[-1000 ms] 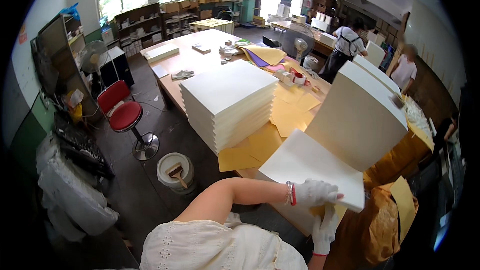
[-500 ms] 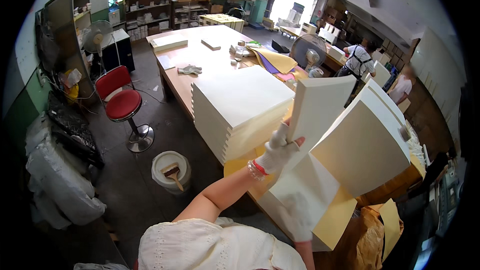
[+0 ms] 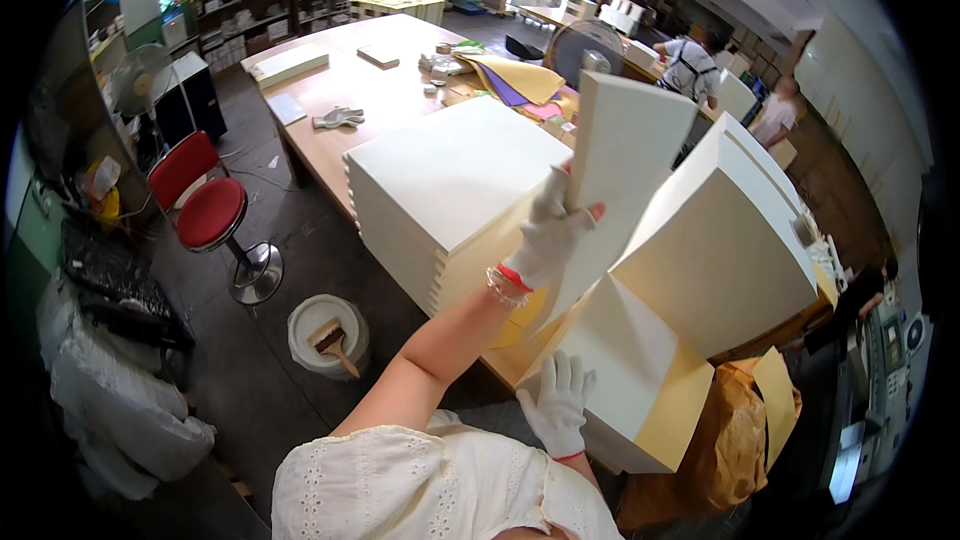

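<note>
My left hand (image 3: 550, 228), in a white glove with bare fingertips, grips the edge of a thick stack of white sheets (image 3: 630, 130). The stack stands upright and bends toward its lower end. My right hand (image 3: 558, 404), gloved in white, has its fingers outstretched at the near-left edge of a low white stack (image 3: 625, 340). A yellow sheet (image 3: 678, 395) shows along that stack's right side. To the left of the held sheets sits a tall block of white sheets (image 3: 460, 170) with a notched, stepped corner. Another big white stack (image 3: 730, 240) leans at the right.
A wooden table (image 3: 330, 155) carries a loose glove (image 3: 338, 118) and coloured sheets (image 3: 520, 80). On the floor are a lidded white bucket (image 3: 325, 325) with a brush (image 3: 335, 342) and a red stool (image 3: 212, 210). An orange-brown bag (image 3: 735, 430) stands right. Two people work farther back.
My right hand, blurred earlier over the low stack, is now at its near-left edge with fingers spread. My left hand still holds the upright sheets. The whole view has shifted.
</note>
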Motion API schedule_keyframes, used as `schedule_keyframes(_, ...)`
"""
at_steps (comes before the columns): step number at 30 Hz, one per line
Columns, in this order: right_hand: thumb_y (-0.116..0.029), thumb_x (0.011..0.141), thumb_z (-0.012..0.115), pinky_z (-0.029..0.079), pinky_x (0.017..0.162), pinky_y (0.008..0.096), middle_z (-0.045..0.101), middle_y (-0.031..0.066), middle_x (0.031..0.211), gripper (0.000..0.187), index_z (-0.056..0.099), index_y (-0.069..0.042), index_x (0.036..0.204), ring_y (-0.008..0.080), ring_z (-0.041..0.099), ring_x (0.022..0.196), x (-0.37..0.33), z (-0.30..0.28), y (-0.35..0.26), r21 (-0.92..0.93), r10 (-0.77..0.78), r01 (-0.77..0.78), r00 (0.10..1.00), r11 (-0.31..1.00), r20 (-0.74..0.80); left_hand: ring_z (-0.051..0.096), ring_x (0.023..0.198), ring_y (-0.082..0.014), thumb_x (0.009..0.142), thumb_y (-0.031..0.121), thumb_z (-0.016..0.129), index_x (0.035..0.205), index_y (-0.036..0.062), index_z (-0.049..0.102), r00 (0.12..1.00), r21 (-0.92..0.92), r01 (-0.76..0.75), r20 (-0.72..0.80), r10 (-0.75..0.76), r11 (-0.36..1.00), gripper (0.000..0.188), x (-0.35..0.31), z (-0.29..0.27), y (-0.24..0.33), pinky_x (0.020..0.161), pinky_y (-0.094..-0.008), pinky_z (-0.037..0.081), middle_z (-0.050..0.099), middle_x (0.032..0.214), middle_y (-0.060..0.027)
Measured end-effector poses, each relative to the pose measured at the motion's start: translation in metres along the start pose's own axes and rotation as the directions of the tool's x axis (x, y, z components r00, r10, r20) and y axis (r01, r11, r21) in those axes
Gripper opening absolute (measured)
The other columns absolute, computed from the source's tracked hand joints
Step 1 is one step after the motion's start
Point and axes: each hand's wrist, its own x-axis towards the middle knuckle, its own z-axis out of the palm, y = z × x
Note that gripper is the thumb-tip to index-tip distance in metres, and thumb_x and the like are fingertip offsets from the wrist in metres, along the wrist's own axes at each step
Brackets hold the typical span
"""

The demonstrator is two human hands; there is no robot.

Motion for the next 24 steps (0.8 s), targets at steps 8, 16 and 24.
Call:
schedule_keyframes(8, -0.034, 0.074, 0.079, 0.026, 0.107, 0.0654, 0.046, 0.0153, 0.138, 0.073, 0.047, -0.005, 0.133, 0.0392, 0.040, 0.130, 0.009, -0.007, -0.002, 0.089, 0.046, -0.049, 0.998, 0.995, 0.031, 0.058, 0.096, -0.0088, 0.091, 0.004, 0.070, 0.136, 0.0032, 0.047, 0.985, -0.077, -0.170, -0.056, 0.166, 0.983, 0.050, 0.010, -0.002, 0.020, 0.081, -0.0249, 0.050, 0.060, 0.113, -0.0024)
schedule_keyframes(16, -0.035, 0.080, 0.077, 0.023, 0.115, 0.0598, 0.043, 0.0152, 0.145, 0.074, 0.044, -0.008, 0.141, 0.0374, 0.034, 0.139, -0.005, -0.001, 0.010, 0.235, 0.100, -0.101, 0.995, 0.967, 0.018, 0.059, 0.095, -0.0133, 0.083, 0.007, 0.080, 0.125, 0.0019, 0.056, 0.868, 0.027, -0.469, -0.169, 0.467, 0.883, 0.048, -0.021, 0.020, 0.043, 0.086, -0.0290, 0.049, 0.063, 0.109, -0.0033)
schedule_keyframes(24, -0.042, 0.088, 0.068, 0.026, 0.117, 0.0501, 0.047, 0.0194, 0.144, 0.071, 0.042, -0.007, 0.144, 0.0375, 0.037, 0.139, -0.007, -0.029, 0.024, 0.423, 0.091, -0.134, 0.989, 0.896, 0.119, 0.064, 0.087, -0.0153, 0.086, 0.002, 0.074, 0.119, 0.0046, 0.060, 0.845, -0.124, -0.517, -0.233, 0.482, 0.847, 0.036, -0.011, 0.014, 0.074, 0.074, -0.0287, 0.056, 0.065, 0.106, -0.0048)
